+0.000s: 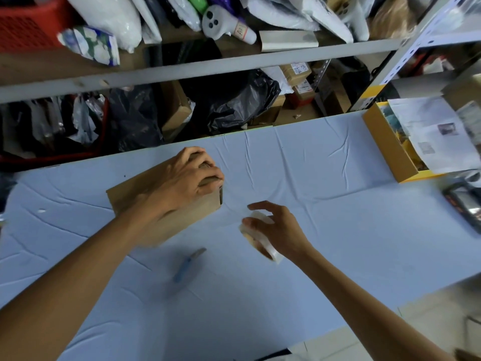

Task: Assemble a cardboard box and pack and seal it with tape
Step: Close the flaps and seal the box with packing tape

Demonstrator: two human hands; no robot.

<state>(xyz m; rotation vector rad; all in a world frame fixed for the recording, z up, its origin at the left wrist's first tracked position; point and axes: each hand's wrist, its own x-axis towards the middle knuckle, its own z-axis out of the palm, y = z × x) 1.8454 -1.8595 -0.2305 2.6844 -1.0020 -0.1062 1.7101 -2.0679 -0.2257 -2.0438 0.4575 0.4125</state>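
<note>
Your left hand point(192, 178) is clamped over the far right end of the box point(166, 204), fingers curled down on the end flaps. The box lies flat on the table point(338, 217), its long axis running from near your left forearm up and away to the right. Your right hand point(276, 227) grips the tape roll point(263, 243) just right of that open end, nearer to it than to anything else. A clear strip seems to stretch from roll to box, though blur makes this uncertain. The coming pull likely runs along the box's length, leftward. The cutter point(188, 264) lies between your forearms.
</note>
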